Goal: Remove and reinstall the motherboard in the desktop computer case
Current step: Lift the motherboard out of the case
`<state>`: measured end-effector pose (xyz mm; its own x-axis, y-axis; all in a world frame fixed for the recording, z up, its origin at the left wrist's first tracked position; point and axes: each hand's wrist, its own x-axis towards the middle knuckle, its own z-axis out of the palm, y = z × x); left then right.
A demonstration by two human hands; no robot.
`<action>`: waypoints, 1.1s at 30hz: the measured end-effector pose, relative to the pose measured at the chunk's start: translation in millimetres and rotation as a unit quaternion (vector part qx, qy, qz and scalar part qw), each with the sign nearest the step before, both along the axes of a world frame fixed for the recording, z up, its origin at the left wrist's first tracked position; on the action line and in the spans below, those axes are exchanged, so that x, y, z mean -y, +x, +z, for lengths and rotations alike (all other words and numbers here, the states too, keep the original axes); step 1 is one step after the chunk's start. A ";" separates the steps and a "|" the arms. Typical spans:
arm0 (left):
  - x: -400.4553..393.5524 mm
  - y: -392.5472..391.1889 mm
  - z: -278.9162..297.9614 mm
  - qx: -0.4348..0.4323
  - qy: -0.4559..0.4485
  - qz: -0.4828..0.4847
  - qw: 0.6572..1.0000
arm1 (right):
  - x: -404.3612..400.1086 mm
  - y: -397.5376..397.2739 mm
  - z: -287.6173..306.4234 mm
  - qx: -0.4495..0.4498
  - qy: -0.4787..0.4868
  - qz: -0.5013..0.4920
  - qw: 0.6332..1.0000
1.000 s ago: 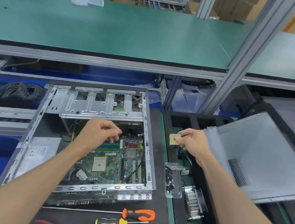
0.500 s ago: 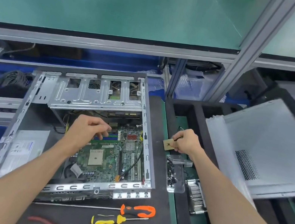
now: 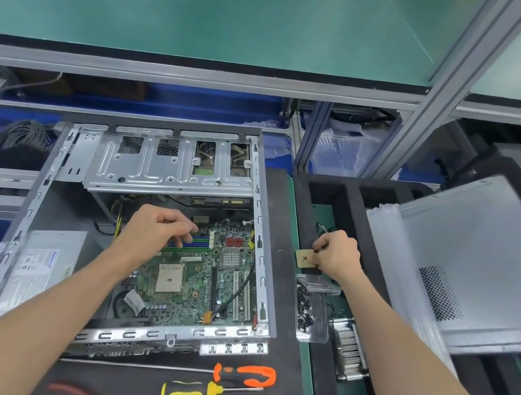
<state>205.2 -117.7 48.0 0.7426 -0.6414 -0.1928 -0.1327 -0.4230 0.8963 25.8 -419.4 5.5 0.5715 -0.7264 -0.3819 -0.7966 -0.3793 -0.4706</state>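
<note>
We have the board [image 3: 199,277] lying flat in the case [image 3: 266,233], its square socket [image 3: 169,278] bare and facing up. Our right hand [image 3: 335,257] pinches the small gold chip [image 3: 305,260] between thumb and fingers, just outside the case's right wall and above the clear screw box [image 3: 311,305]. Our left hand [image 3: 157,231] hovers over the blue memory slots [image 3: 195,242] at the board's far end, fingers loosely curled; we cannot tell whether it touches or holds anything there.

We judge the step in hand to be seating the chip in the socket. To do it well, we keep the pinch on the chip's edges only, away from its underside. We carry it over the case wall without brushing the metal, then match its marked corner to the socket's corner. We lower it level and let it drop in by its own weight; no pressing. If it rocks or sits tilted, we lift and realign rather than push. The left hand can steady the board beside the socket, clear of the black cable [image 3: 235,294] that crosses the white slots. The two screwdrivers [image 3: 219,383] wait in front of the case for later.
</note>
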 end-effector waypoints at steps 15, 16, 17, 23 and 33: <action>-3.5 -1.7 18.3 0.026 0.068 0.074 0.995 | -23.6 29.1 76.2 0.132 -0.153 0.026 0.979; -4.1 -0.7 20.0 0.032 0.076 0.084 0.993 | -29.4 34.4 89.3 0.171 -0.163 0.018 0.972; -5.1 -0.2 21.3 0.035 0.082 0.090 0.992 | -36.4 39.3 102.1 0.205 -0.173 0.016 0.963; -13.2 2.5 27.2 0.098 0.144 0.107 0.979 | -100.6 61.7 149.9 0.372 -0.179 0.081 0.907; -12.7 -5.5 16.9 0.065 0.279 0.150 0.946 | -202.4 79.9 77.0 0.034 -0.017 0.266 0.963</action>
